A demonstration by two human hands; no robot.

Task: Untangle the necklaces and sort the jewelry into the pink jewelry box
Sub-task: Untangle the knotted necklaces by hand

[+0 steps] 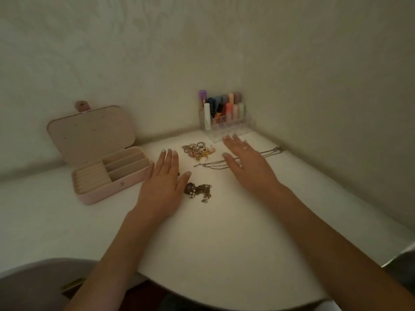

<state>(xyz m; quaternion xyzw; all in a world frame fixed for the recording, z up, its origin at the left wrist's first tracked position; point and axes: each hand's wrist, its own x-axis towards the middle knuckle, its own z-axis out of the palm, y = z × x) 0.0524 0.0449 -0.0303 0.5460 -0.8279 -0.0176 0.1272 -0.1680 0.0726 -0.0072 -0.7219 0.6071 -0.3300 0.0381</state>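
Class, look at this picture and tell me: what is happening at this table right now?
A person sits at a white table with both hands flat and open, holding nothing. The left hand lies beside an open pink jewelry box, whose visible compartments look empty. The right hand rests over some thin silver chain necklaces. A tangled dark bronze chain and a pile of small colourful jewelry pieces lie loose between them. Sorting has not begun.

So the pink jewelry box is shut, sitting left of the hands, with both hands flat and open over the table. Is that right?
Not quite. The head view shows the pink jewelry box open, lid up, its compartments showing. The rest stands: it sits left of the hands, and the left hand and right hand are flat and open over the table.
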